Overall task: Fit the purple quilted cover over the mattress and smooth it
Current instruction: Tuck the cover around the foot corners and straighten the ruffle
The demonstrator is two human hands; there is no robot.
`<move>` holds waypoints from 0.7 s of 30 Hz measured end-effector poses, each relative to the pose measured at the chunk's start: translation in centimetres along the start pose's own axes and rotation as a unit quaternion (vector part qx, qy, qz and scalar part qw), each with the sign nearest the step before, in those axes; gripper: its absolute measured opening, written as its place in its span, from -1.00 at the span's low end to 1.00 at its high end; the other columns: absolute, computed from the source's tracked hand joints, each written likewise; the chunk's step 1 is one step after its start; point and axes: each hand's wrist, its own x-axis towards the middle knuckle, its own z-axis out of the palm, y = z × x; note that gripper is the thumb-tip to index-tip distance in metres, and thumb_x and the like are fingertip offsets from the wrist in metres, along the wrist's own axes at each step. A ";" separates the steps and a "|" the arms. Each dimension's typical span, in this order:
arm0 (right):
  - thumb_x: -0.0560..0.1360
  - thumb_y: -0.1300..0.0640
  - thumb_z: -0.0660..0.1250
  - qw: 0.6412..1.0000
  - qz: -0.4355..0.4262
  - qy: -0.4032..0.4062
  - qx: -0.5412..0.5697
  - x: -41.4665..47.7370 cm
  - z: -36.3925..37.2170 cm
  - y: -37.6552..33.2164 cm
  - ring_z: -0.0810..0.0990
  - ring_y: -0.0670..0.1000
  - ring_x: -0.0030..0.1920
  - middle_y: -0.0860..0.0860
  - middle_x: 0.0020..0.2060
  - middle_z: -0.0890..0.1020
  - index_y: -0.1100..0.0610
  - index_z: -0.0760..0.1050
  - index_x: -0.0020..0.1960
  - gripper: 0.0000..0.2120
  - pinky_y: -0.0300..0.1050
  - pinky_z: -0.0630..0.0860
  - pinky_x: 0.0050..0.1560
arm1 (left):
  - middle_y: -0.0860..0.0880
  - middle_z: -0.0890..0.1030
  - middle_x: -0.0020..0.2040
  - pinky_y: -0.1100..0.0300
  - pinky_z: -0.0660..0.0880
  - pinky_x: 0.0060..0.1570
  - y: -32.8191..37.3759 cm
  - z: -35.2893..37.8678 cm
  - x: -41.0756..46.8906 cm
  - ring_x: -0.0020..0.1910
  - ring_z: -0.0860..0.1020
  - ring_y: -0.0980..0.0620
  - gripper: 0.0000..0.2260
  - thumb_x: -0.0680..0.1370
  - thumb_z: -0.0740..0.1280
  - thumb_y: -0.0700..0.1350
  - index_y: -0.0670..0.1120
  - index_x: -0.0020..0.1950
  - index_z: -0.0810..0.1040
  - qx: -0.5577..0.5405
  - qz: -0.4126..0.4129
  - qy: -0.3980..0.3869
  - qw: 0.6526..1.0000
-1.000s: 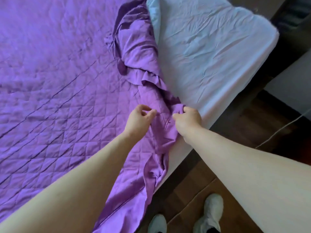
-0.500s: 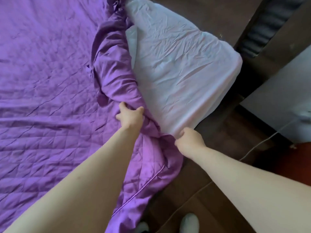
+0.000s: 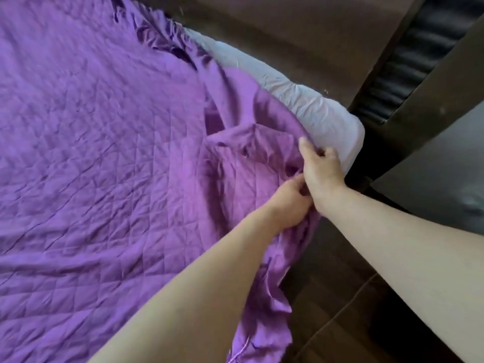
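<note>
The right hand closes its fingers on the edge of the purple quilted fabric cover at the corner of the pale lavender-sheeted mattress. Just beside and touching it, the left hand pinches the same bunched hem. The cover lies rumpled across most of the mattress, its ruffled border hanging down the near side; only the far corner strip shows bare. A dark wooden bed frame borders the corner, above a dark wood plank floor.
</note>
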 end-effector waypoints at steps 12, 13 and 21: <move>0.44 -0.09 0.36 0.952 -0.007 0.037 -0.304 7.0 -0.8 -0.5 0.25 0.22 0.41 0.12 0.45 0.22 0.06 0.03 0.51 -0.21 0.14 0.27 0.34 | -0.16 0.51 0.16 0.03 0.50 0.09 -0.6 -3.6 5.8 0.06 0.55 -0.17 -0.74 0.50 0.14 -0.27 -0.15 0.13 0.51 0.239 -0.019 0.135 0.961; 0.44 -0.10 0.36 0.952 0.004 0.045 -0.303 7.7 -0.8 -0.5 0.24 0.22 0.41 0.12 0.45 0.21 0.05 0.02 0.51 -0.22 0.14 0.27 0.33 | -0.15 0.45 0.19 -0.01 0.50 0.09 -0.6 -3.8 6.3 0.06 0.54 -0.19 -0.73 0.51 0.14 -0.25 -0.15 0.18 0.46 0.250 -0.024 0.137 0.958; 0.48 -0.09 0.31 0.949 -0.030 0.065 -0.307 13.6 -1.9 -1.1 0.26 0.22 0.40 0.13 0.43 0.25 0.12 0.12 0.48 -0.32 0.11 0.29 0.32 | -0.12 0.43 0.21 0.00 0.36 0.12 -1.1 -4.9 10.6 0.21 0.35 -0.18 -0.71 0.53 0.17 -0.19 -0.13 0.23 0.47 0.531 0.076 0.109 0.837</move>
